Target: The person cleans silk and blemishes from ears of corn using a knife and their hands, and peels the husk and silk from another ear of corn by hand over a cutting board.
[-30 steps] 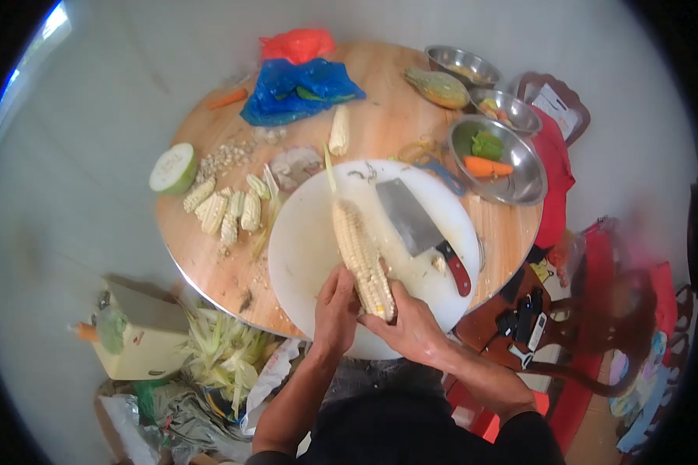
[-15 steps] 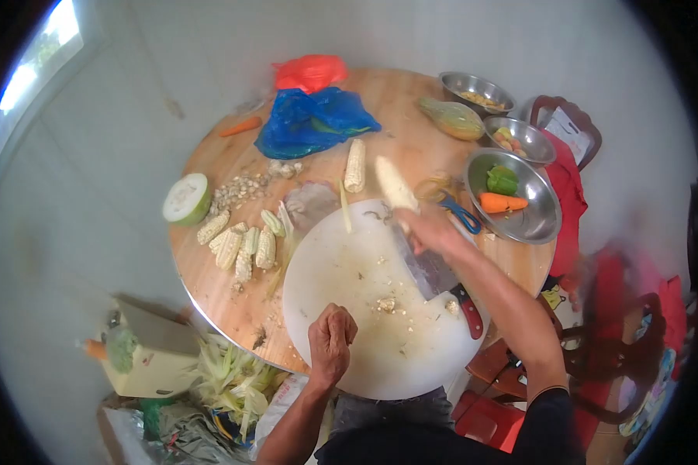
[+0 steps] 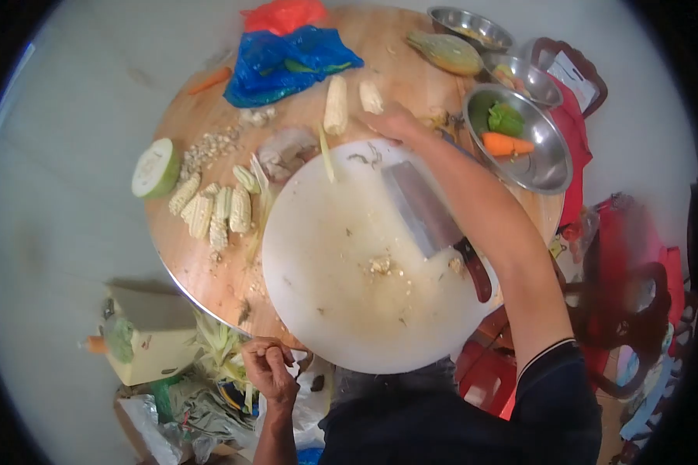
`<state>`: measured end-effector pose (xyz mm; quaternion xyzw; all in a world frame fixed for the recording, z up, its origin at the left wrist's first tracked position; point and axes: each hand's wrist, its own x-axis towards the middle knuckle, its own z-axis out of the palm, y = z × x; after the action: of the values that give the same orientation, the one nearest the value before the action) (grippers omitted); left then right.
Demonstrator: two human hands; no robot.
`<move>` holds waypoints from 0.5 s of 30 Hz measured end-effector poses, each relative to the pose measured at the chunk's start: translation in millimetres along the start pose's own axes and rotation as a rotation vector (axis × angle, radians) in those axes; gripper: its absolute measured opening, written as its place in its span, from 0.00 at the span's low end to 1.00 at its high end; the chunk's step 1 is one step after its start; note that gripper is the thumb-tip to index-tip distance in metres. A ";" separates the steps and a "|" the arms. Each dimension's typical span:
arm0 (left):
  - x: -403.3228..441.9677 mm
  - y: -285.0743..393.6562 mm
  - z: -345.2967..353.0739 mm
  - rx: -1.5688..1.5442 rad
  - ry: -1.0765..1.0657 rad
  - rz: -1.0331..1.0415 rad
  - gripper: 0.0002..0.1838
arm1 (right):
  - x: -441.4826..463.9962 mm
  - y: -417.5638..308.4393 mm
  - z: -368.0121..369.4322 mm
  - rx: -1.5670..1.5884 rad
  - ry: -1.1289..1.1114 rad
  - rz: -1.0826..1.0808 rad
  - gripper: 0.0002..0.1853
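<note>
My right hand (image 3: 395,122) reaches across the cutting board to its far side, fingers closed at the lower end of a peeled corn cob (image 3: 371,96); part of the grip is hidden. Left of it, another corn cob (image 3: 336,107) lies on the table. My left hand (image 3: 271,370) is curled closed below the table's near edge, and what it may hold is hidden. A cleaver (image 3: 420,208) with a dark red handle rests on the round white cutting board (image 3: 326,256), near several corn bits (image 3: 380,265).
Several short corn cobs (image 3: 217,213) and half a pale green gourd (image 3: 156,168) lie at left. Behind are a blue plastic bag (image 3: 283,66) and a carrot (image 3: 210,80). A metal bowl (image 3: 551,167) holds a carrot and green pepper. Husks (image 3: 217,337) hang below the table.
My right hand has carried the corn cob up and left, from above the board to its far side. My left hand has moved down and left, off the board. The view has shifted.
</note>
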<state>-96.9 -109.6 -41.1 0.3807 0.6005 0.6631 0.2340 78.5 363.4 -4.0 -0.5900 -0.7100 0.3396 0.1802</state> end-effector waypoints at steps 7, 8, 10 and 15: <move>-42.1 -27.6 -60.7 0.235 -0.005 -0.078 0.03 | -56.3 14.1 -17.3 0.174 -0.137 -0.244 0.27; -49.5 -39.4 -72.9 0.326 -0.069 -0.076 0.05 | -86.5 7.3 -24.4 0.197 -0.069 -0.213 0.25; -62.7 -46.4 -82.0 0.596 -0.213 -0.193 0.09 | -143.0 -3.0 -40.3 0.178 -0.089 -0.241 0.23; -98.4 -107.2 -133.7 1.104 -0.615 -0.011 0.03 | -265.4 9.8 -50.1 0.315 0.050 -0.329 0.20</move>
<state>-158.7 -249.7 -166.1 0.6154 0.7614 0.1147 0.1686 181.8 122.8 62.9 -0.4391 -0.7300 0.3978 0.3405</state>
